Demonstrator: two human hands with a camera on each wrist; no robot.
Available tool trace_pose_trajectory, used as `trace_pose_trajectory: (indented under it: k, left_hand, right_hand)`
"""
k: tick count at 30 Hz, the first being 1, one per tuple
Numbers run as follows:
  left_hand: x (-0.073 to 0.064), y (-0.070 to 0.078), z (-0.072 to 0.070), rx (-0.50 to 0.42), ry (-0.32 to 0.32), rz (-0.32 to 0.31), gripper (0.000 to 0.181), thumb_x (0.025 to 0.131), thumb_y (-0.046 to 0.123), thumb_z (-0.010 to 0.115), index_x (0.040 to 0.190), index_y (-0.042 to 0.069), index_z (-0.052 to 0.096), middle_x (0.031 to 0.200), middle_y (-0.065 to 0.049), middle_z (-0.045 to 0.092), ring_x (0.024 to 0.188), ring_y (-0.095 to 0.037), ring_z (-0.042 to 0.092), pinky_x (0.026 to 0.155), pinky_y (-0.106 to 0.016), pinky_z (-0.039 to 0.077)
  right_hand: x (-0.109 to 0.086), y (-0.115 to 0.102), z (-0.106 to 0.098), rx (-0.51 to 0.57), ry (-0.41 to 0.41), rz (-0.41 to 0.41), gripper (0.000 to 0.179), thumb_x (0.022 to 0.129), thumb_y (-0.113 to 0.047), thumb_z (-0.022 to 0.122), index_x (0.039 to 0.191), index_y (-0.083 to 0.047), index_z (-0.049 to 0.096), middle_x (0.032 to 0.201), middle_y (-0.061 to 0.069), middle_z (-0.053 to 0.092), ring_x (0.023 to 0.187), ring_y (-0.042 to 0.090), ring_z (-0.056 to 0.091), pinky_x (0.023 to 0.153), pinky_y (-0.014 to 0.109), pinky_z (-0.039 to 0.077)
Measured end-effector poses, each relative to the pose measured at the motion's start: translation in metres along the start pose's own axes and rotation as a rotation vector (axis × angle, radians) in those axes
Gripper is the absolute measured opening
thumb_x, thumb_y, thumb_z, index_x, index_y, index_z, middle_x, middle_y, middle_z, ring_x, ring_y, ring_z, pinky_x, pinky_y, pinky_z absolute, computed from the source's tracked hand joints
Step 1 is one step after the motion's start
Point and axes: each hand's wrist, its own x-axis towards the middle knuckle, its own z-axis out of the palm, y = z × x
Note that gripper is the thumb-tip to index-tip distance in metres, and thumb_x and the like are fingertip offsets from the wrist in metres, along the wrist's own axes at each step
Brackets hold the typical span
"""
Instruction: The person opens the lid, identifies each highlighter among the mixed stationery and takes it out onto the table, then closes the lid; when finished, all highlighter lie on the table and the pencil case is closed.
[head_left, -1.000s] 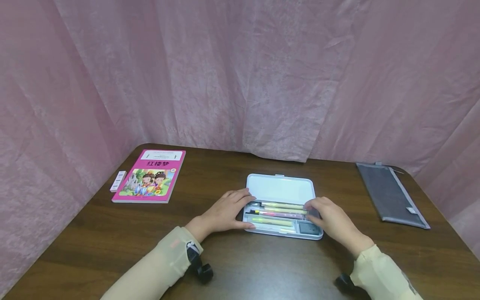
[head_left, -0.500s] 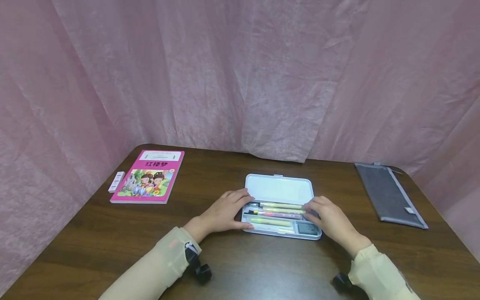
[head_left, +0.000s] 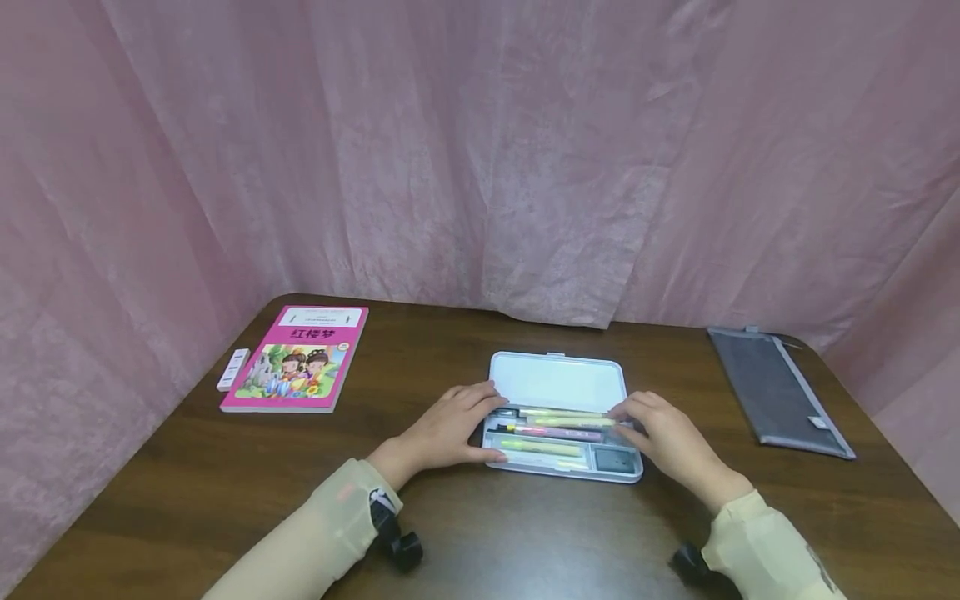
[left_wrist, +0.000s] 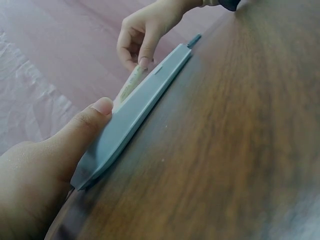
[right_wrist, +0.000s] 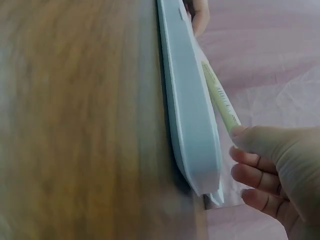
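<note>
Centrally on table (head_left: pixel 187 500): open pencil case (head_left: pixel 558 383), long axis left to right, lid laid flat on far side. Left hand (head_left: pixel 450 429) bracing case's left end, thumb along near wall, fingers relaxed, nothing gripped. Right hand (head_left: pixel 663 437) at right end, fingertips pinching end of pale yellow pen (head_left: pixel 566 414) lying lengthwise in tray.

Pale grey-blue pencil case (head_left: pixel 558 383); yellow-green pen (head_left: pixel 542 447) (pink pen (head_left: pixel 558 432) alongside). Dark brown woodgrain table (head_left: pixel 525 542). Magenta illustrated book (head_left: pixel 300 360). Pink curtain (head_left: pixel 480 150).
</note>
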Motion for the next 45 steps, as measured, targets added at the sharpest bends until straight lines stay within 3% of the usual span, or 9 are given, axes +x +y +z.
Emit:
trace_pose_trajectory:
  k: [19,29,36,45]
  left_hand:
    - [-0.001,-0.001,0.002,-0.012,-0.011,-0.004,0.08,0.081,0.07,0.057,0.143,0.02,0.043,0.153,-0.004,0.039,0.144,-0.019,0.032,0.116,-0.044,0.029]
    - [-0.001,0.0,0.001,-0.009,-0.015,-0.016,0.08,0.081,0.069,0.057,0.144,0.021,0.043,0.153,-0.003,0.038,0.144,-0.019,0.032,0.117,-0.043,0.029]
    - [0.0,-0.001,0.0,-0.008,-0.021,-0.018,0.081,0.081,0.07,0.057,0.144,0.021,0.042,0.153,-0.003,0.038,0.144,-0.019,0.031,0.117,-0.043,0.029]
    - [-0.001,-0.002,0.002,-0.014,-0.02,-0.012,0.081,0.081,0.071,0.056,0.144,0.021,0.042,0.154,-0.003,0.037,0.144,-0.019,0.031,0.117,-0.043,0.028]
  right_hand:
    - [0.0,0.0,-0.032,-0.004,0.173,-0.07,0.015,0.077,-0.007,0.078,0.089,-0.013,0.071,0.086,-0.007,0.066,0.08,0.009,0.059,0.07,0.033,0.053]
    - [-0.005,0.01,-0.051,0.0,0.198,-0.067,0.02,0.074,-0.004,0.079,0.088,-0.015,0.07,0.083,-0.01,0.064,0.076,0.009,0.058,0.062,0.027,0.049]
    - [-0.013,0.02,-0.066,-0.025,0.229,-0.077,0.022,0.073,-0.002,0.079,0.086,-0.017,0.068,0.082,-0.012,0.064,0.074,0.0,0.056,0.065,0.027,0.053]
    - [-0.027,0.035,-0.075,-0.04,0.245,-0.07,0.026,0.071,0.0,0.079,0.087,-0.017,0.068,0.082,-0.011,0.064,0.075,-0.008,0.052,0.067,0.01,0.044]
